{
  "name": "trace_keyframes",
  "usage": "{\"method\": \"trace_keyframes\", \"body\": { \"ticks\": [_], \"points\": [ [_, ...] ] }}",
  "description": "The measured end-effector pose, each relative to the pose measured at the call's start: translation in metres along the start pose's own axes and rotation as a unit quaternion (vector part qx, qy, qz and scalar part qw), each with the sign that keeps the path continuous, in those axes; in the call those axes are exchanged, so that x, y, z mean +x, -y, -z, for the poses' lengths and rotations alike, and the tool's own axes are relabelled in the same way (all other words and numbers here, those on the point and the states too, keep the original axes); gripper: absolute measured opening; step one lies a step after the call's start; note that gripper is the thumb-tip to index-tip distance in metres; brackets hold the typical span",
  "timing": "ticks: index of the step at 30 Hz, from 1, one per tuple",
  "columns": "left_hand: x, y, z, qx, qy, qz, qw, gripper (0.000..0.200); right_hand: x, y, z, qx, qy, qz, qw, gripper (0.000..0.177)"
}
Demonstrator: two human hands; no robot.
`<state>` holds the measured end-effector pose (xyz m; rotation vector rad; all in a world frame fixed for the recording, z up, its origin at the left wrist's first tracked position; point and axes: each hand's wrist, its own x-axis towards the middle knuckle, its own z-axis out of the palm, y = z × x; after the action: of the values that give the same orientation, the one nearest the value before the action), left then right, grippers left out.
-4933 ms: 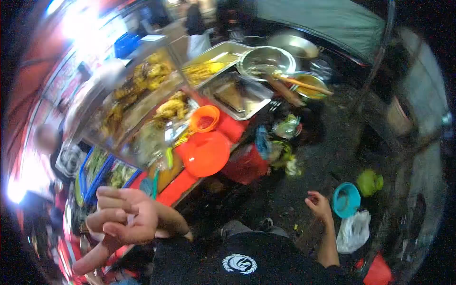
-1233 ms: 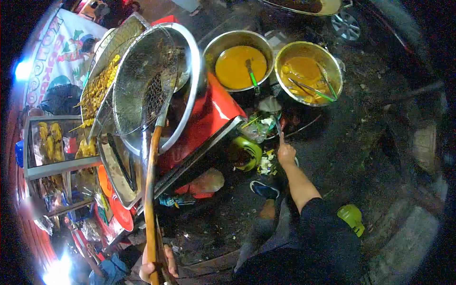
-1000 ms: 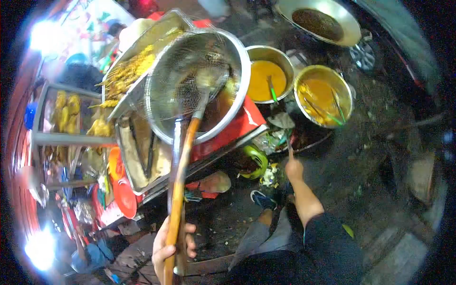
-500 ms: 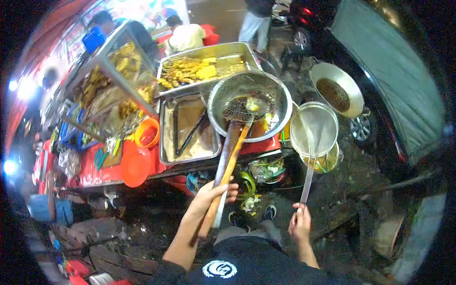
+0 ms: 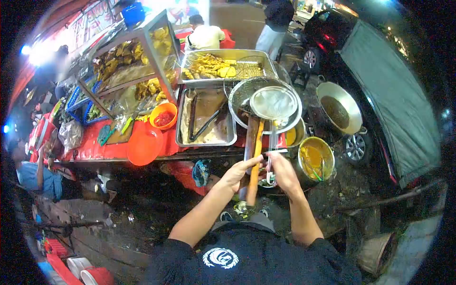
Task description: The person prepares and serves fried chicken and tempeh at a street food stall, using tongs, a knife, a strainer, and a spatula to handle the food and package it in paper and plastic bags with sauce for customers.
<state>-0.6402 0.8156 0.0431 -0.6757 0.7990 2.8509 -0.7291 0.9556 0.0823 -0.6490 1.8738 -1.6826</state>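
My left hand holds two long wooden handles side by side, a dark one and an orange-brown one. They run up into a large round metal basin, where wire mesh shows at the left and the tool heads are mostly hidden. Close beside it, my right hand grips the handle of a fine-mesh strainer. The strainer's round head lies over the basin, covering much of what is inside. Both hands are near each other in front of the table edge.
Left of the basin is a metal tray with black tongs. Behind it sits a tray of yellow skewers. A pot of yellow liquid and a wok stand right. An orange bowl, red plate and glass case are left.
My right hand has swung the strainer up and left from above the yellow pot to over the basin. My left hand has shifted right, still with the wooden handles. The view has turned slightly.
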Motion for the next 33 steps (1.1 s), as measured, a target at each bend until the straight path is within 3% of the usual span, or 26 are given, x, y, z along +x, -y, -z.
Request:
{"method": "trace_keyframes", "body": {
  "ticks": [1, 2, 3, 4, 6, 8, 9, 10, 11, 12, 13, 14, 16, 17, 19, 20, 21, 22, 24, 25, 26, 28, 29, 31, 32, 33],
  "points": [
    [0.001, 0.0, 0.001, 0.002, 0.006, 0.016, 1.0, 0.034, 0.005, 0.001, 0.004, -0.205, 0.019, 0.058, 0.977, 0.023],
    [0.0, 0.0, -0.002, 0.011, -0.003, -0.005, 1.0, 0.031, 0.01, 0.005, 0.006, -0.399, 0.038, 0.118, 0.908, 0.021],
    [-0.001, -0.002, -0.005, 0.005, 0.011, -0.003, 1.0, 0.031, 0.001, 0.023, 0.001, -0.538, -0.076, 0.286, 0.789, 0.018],
    [-0.005, -0.004, -0.006, -0.002, 0.025, 0.002, 1.0, 0.03, 0.006, 0.04, -0.005, -0.516, -0.115, 0.225, 0.819, 0.032],
    [-0.01, -0.004, -0.001, -0.034, 0.042, -0.008, 0.998, 0.026, 0.027, 0.069, -0.017, -0.416, -0.118, 0.282, 0.857, 0.031],
    [-0.003, 0.0, 0.006, -0.019, 0.097, -0.01, 0.995, 0.031, 0.063, 0.096, -0.046, -0.453, -0.058, 0.325, 0.828, 0.033],
    [-0.009, -0.009, 0.0, 0.069, 0.064, -0.001, 0.996, 0.04, 0.09, 0.111, -0.071, -0.509, 0.04, 0.285, 0.811, 0.038],
    [-0.015, -0.011, -0.01, 0.058, 0.038, 0.006, 0.998, 0.044, 0.126, 0.1, -0.098, -0.506, 0.09, 0.295, 0.806, 0.041],
    [0.0, 0.004, 0.005, -0.019, 0.066, -0.02, 0.997, 0.037, 0.149, 0.109, -0.123, -0.553, 0.17, 0.214, 0.787, 0.04],
    [0.02, 0.012, 0.02, -0.002, 0.058, -0.008, 0.998, 0.032, 0.175, 0.096, -0.146, -0.52, 0.189, 0.22, 0.803, 0.036],
    [-0.012, 0.006, -0.011, -0.029, 0.009, -0.044, 0.999, 0.03, 0.188, 0.101, -0.164, -0.555, 0.214, 0.116, 0.795, 0.035],
    [0.005, 0.012, 0.007, -0.039, -0.033, 0.026, 0.998, 0.033, 0.211, 0.076, -0.19, -0.559, 0.201, 0.084, 0.8, 0.033],
    [0.015, 0.021, 0.025, 0.02, -0.036, 0.012, 0.999, 0.032, 0.271, -0.008, -0.224, -0.55, 0.213, 0.009, 0.808, 0.048],
    [0.015, 0.024, 0.03, 0.05, -0.032, -0.003, 0.998, 0.032, 0.304, -0.079, -0.251, -0.484, 0.08, -0.117, 0.863, 0.064],
    [0.01, 0.025, 0.033, 0.084, -0.029, -0.017, 0.996, 0.031, 0.295, -0.108, -0.279, -0.453, -0.052, -0.198, 0.867, 0.074],
    [0.008, 0.026, 0.034, 0.101, -0.024, -0.022, 0.994, 0.031, 0.261, -0.08, -0.279, -0.503, -0.051, -0.16, 0.848, 0.066],
    [0.007, 0.026, 0.034, 0.116, -0.024, -0.028, 0.993, 0.031, 0.261, -0.069, -0.279, -0.545, 0.033, -0.224, 0.807, 0.109],
    [0.006, 0.027, 0.035, 0.135, -0.027, -0.036, 0.99, 0.03, 0.261, -0.069, -0.278, -0.545, 0.041, -0.227, 0.806, 0.109],
    [0.007, 0.024, 0.035, 0.18, -0.032, -0.057, 0.982, 0.03, 0.257, -0.065, -0.274, -0.453, -0.02, -0.25, 0.855, 0.115],
    [0.005, 0.021, 0.035, 0.208, -0.041, -0.077, 0.974, 0.03, 0.252, -0.058, -0.274, -0.477, -0.084, -0.234, 0.843, 0.096],
    [0.003, 0.018, 0.034, 0.247, -0.052, -0.102, 0.962, 0.03, 0.257, -0.046, -0.268, -0.475, -0.087, -0.232, 0.844, 0.096],
    [-0.001, 0.007, 0.031, 0.338, -0.079, -0.154, 0.925, 0.029, 0.263, 0.012, -0.235, -0.597, 0.214, -0.03, 0.772, 0.058],
    [-0.001, -0.001, 0.027, 0.352, -0.077, -0.167, 0.918, 0.029, 0.264, 0.045, -0.222, -0.601, 0.236, -0.036, 0.763, 0.047],
    [0.003, -0.016, 0.017, 0.208, 0.04, -0.101, 0.972, 0.034, 0.275, 0.096, -0.185, -0.575, 0.265, 0.036, 0.773, 0.047],
    [0.005, -0.01, 0.022, 0.13, 0.047, -0.118, 0.983, 0.037, 0.281, 0.109, -0.163, -0.542, 0.266, 0.114, 0.789, 0.054],
    [0.003, -0.015, 0.022, 0.17, 0.039, -0.121, 0.977, 0.038, 0.258, 0.143, -0.136, -0.595, 0.19, 0.132, 0.77, 0.062]
  ]
}}
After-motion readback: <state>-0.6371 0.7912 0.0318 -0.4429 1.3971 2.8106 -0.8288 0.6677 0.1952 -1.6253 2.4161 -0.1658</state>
